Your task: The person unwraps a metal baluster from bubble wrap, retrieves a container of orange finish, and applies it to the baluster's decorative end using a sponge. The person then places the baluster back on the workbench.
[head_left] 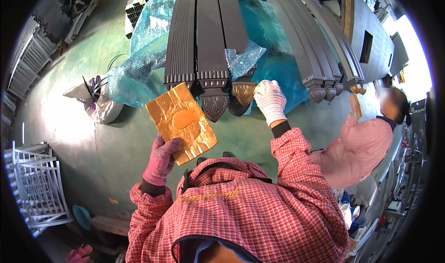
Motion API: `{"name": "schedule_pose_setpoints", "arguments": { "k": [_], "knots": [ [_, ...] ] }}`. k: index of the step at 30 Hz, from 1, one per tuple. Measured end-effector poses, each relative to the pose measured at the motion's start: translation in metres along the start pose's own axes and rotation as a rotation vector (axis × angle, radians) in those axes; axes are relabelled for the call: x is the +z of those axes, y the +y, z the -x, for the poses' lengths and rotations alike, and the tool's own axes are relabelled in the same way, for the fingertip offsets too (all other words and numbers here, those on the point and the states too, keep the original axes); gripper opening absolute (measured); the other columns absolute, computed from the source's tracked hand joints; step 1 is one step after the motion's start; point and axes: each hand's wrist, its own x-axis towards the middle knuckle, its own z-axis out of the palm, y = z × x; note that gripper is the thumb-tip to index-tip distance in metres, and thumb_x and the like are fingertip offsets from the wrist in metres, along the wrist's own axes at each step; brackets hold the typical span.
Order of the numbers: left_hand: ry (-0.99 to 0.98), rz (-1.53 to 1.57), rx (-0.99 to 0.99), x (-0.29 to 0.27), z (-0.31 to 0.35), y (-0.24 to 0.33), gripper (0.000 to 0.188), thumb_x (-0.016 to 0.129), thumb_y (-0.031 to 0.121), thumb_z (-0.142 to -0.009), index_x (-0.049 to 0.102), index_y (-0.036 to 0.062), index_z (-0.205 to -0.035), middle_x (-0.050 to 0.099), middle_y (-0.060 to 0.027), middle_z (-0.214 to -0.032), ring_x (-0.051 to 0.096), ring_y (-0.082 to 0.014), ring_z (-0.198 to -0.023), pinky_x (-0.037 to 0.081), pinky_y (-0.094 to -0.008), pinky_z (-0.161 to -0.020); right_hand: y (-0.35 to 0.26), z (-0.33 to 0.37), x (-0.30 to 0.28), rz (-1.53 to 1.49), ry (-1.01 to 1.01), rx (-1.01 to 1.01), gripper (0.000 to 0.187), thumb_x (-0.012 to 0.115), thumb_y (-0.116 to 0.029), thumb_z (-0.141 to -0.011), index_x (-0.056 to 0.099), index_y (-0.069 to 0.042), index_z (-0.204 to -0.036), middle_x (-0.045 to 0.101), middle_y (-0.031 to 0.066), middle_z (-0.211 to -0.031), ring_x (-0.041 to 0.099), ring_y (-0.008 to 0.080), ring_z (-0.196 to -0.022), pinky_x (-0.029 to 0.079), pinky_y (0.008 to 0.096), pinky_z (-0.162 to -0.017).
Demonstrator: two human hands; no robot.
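My left hand (162,160), in a pink glove, grips the lower edge of a flat rectangular board (160,110) smeared with gold paint. A wet gold puddle (185,119) lies at the board's middle. My right hand (270,98), in a white knit glove, is closed beside a carved leaf-shaped column end (243,92) that is partly gold. What its fingers hold is too hidden to make out. Left of that, a similar carved end (214,106) is dark all over. Both ends belong to long dark grey columns (211,31) lying side by side and pointing toward me.
Blue bubble wrap (150,45) drapes under and around the columns; a loose piece (245,59) lies on one. More columns (296,40) lie to the right, where a co-worker (359,147) holds a small board. A white sack (102,105) and metal racks (37,184) stand at left.
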Motion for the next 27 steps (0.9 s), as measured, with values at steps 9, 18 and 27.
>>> {"name": "schedule_pose_setpoints", "arguments": {
  "k": [9, 18, 27],
  "knots": [
    [0.025, -0.002, -0.001, 0.002, 0.002, 0.003, 0.048, 0.057, 0.001, -0.082, 0.042, 0.0011, -0.128, 0.057, -0.0101, -0.12, 0.058, -0.0231, -0.106, 0.049, -0.0367, -0.09, 0.026, 0.006, 0.014, -0.021, 0.082, 0.026, 0.03, 0.065, -0.02, -0.071, 0.06, -0.018, -0.1, 0.056, 0.0101, -0.095, 0.059, 0.031, -0.088, 0.049, 0.0416, -0.075],
    [-0.053, 0.005, -0.05, -0.003, -0.004, 0.004, 0.055, 0.064, 0.008, -0.081, 0.04, 0.0023, -0.13, 0.059, -0.0073, -0.115, 0.059, -0.0198, -0.102, 0.049, -0.0338, -0.088, -0.074, 0.05, -0.039, -0.69, 0.038, -0.403, 0.042, 0.076, -0.012, -0.067, 0.059, -0.007, -0.105, 0.06, 0.0095, -0.092, 0.062, 0.0241, -0.081, 0.051, 0.032, -0.07],
    [-0.085, 0.001, -0.046, -0.003, 0.001, 0.006, 0.054, 0.061, 0.008, -0.082, 0.039, 0.003, -0.131, 0.057, -0.0064, -0.118, 0.058, -0.0183, -0.104, 0.048, -0.0326, -0.089, -0.129, 0.073, -0.061, -0.176, -0.115, -0.606, 0.035, 0.07, -0.014, -0.07, 0.06, -0.01, -0.103, 0.059, 0.0098, -0.095, 0.06, 0.0314, -0.084, 0.05, 0.0362, -0.071]
  ]
}}
